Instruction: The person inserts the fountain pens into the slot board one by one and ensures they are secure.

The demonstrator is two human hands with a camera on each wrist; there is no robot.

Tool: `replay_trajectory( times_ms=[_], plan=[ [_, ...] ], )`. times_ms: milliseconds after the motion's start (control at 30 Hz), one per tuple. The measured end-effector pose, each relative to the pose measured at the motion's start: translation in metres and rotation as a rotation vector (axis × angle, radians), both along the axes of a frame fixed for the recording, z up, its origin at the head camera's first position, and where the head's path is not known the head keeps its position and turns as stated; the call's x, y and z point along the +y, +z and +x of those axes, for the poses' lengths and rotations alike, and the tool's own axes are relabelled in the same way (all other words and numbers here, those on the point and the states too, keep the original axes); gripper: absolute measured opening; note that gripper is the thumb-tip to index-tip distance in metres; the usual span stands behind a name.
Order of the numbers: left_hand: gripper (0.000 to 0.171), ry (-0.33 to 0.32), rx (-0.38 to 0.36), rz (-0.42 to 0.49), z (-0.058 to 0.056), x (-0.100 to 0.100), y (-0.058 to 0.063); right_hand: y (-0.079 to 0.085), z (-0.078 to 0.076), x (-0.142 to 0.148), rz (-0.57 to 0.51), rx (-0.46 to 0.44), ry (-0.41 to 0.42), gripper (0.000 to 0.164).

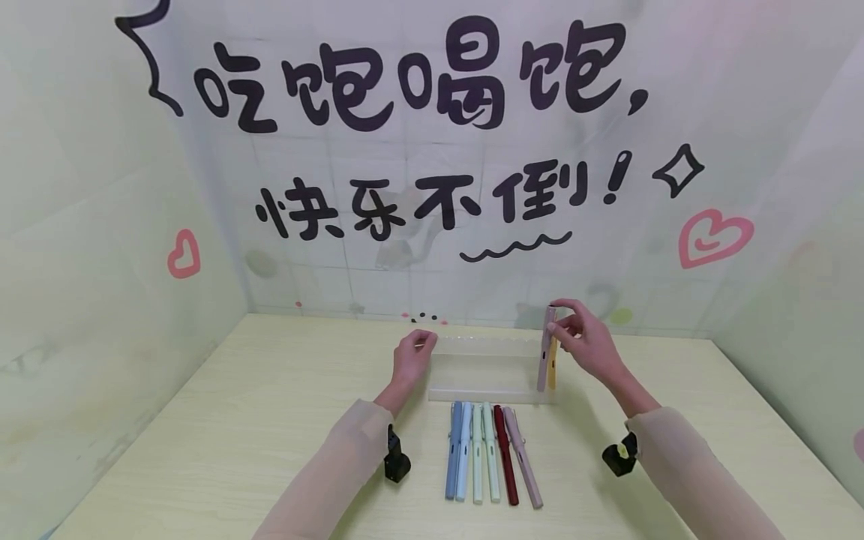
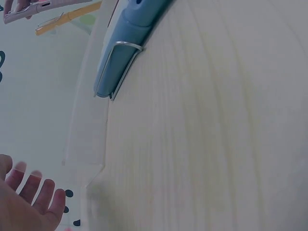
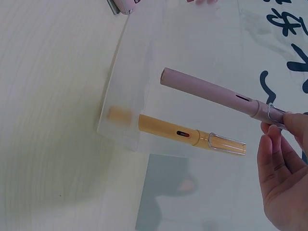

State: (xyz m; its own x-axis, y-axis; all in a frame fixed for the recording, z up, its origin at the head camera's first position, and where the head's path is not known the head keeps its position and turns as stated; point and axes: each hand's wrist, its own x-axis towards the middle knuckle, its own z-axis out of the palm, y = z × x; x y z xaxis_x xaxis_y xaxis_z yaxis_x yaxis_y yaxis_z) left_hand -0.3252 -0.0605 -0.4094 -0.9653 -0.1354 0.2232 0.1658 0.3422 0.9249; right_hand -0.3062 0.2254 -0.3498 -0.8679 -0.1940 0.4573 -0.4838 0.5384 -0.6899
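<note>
A clear plastic pen rack stands at the back of the table. My left hand pinches its upper left corner; in the left wrist view the fingers are bent. At the rack's right end, my right hand holds a mauve pen by its capped end between thumb and fingers. This pen is upright, its lower end apart from the rack's front ledge in the right wrist view. Beside it, a yellow pen leans in the rack, its lower tip blurred behind the frosted ledge.
In front of the rack lie several pens side by side: a dark blue pen, a light blue pen, pale green pens, a dark red pen and another mauve pen. A printed backdrop rises behind the table.
</note>
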Motion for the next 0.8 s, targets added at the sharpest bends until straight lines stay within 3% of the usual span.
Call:
replay_trajectory(
  times_ms=[433, 800],
  plan=[
    [0.024, -0.008, -0.005, -0.006, 0.0, -0.001, -0.001, -0.008, 0.0, 0.0, -0.015, 0.083, -0.086, 0.032],
    [0.024, 0.005, -0.006, -0.018, -0.002, 0.0, -0.002, -0.019, -0.001, -0.002, 0.008, 0.069, -0.046, 0.031]
  ],
)
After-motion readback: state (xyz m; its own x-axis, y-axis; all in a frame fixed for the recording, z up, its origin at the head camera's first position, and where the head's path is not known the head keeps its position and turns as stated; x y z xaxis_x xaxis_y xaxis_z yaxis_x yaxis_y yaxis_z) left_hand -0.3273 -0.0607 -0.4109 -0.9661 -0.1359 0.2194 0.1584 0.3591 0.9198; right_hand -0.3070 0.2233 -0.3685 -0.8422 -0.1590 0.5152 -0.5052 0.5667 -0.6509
